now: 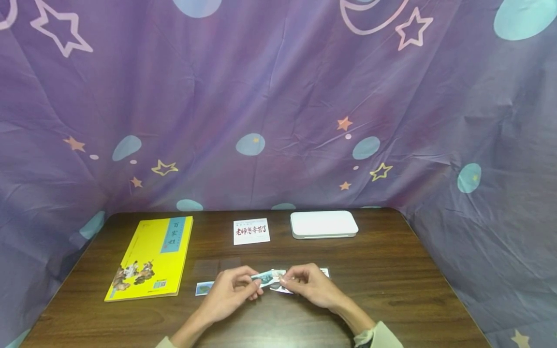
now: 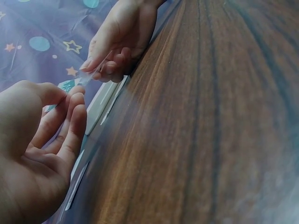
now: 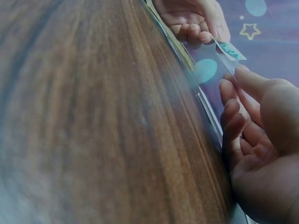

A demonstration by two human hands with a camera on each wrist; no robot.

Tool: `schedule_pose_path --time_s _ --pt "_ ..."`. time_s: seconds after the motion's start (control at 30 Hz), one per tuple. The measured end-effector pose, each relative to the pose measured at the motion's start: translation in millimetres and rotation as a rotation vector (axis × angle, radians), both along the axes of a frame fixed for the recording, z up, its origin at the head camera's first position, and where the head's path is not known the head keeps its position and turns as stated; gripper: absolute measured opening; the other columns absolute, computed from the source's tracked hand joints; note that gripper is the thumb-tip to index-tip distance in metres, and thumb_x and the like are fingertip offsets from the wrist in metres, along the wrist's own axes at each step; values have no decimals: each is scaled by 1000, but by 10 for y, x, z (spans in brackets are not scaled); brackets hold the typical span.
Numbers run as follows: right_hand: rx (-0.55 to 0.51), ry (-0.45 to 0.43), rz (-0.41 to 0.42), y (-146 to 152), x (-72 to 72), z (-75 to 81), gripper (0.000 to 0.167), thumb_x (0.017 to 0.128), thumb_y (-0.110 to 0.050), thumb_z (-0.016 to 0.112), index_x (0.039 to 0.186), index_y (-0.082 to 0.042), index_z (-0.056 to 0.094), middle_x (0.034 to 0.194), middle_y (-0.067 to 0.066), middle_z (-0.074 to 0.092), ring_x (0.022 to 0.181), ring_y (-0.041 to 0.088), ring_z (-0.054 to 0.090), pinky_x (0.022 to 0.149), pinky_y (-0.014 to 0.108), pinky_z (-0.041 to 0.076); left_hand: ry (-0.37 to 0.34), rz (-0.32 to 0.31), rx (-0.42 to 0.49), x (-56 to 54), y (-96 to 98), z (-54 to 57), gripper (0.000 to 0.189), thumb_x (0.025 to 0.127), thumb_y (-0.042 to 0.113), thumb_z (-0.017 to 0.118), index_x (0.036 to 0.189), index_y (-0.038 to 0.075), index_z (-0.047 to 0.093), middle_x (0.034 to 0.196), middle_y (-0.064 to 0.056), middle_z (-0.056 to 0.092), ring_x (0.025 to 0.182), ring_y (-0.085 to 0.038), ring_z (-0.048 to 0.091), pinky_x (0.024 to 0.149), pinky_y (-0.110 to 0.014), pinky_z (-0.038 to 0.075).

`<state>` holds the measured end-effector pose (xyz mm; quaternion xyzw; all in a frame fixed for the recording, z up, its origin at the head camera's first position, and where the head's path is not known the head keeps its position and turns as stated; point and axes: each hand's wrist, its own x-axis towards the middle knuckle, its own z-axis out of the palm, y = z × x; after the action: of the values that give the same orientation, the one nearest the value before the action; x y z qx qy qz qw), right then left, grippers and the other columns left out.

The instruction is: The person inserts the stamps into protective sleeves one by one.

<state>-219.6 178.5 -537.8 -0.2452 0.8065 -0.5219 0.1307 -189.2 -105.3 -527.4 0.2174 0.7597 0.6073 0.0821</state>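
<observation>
Hands point(image 1: 230, 291) point(image 1: 314, 286) — pinched near-closed | left: small picture card point(image 1: 263, 279) | right: clear film point(image 3: 228, 64)

The head view is evenly and moderately lit, with pale glare thrown on the wooden tabletop point(image 1: 278, 323) at bottom centre. The white case point(image 1: 324, 224), right of centre, is almost washed out; detail on the small picture card point(image 1: 264, 279), lower centre, is softened. The wrist views are dimmer and hazy, blurred and whitishly veiled at lower right (left wrist) and lower left (right wrist).
</observation>
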Motion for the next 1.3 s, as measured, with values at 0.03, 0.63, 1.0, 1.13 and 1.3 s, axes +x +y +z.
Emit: schedule_pose_path --time_s 0.03,0.63,1.0,1.13,1.3 --pt "-1 -1 -2 0 0 0 15 103 -30 75 101 -17 82 90 8 77 73 4 60 68 22 53 1 0 -4 1 1 0 15 104 16 73 116 7 74 95 -11 83 78 -23 78 76 -33 69" --pt "-32 -26 -18 -9 7 2 16 104 -28 74 102 -12 80 95 11 78 75 4 62 70 20 55 -1 -32 -44 16 -9 -2 14 103 16 74 114 8 76 91 -6 82 76 -18 77 73 -33 69" --pt "-40 -42 -20 -18 14 15 19 104 -28 75 101 -10 80 96 14 78 74 4 62 69 20 55 -14 -56 -36 17 -8 -7 14 103 14 73 114 5 76 91 -8 82 75 -19 77 74 -35 69" --pt "-45 -34 -16 -18 13 15 18 104 -27 75 102 -10 81 96 14 78 75 4 62 69 20 55 -12 -57 -39 19 -8 -6 14 103 15 73 114 6 76 91 -8 82 75 -18 77 73 -34 69" --pt "-46 -6 -23 -9 11 1 14 102 -25 77 110 -16 83 96 10 80 72 3 60 64 18 52 -13 -56 -45 23 -3 -4 14 103 16 73 114 6 76 91 -8 82 75 -18 77 73 -34 69"
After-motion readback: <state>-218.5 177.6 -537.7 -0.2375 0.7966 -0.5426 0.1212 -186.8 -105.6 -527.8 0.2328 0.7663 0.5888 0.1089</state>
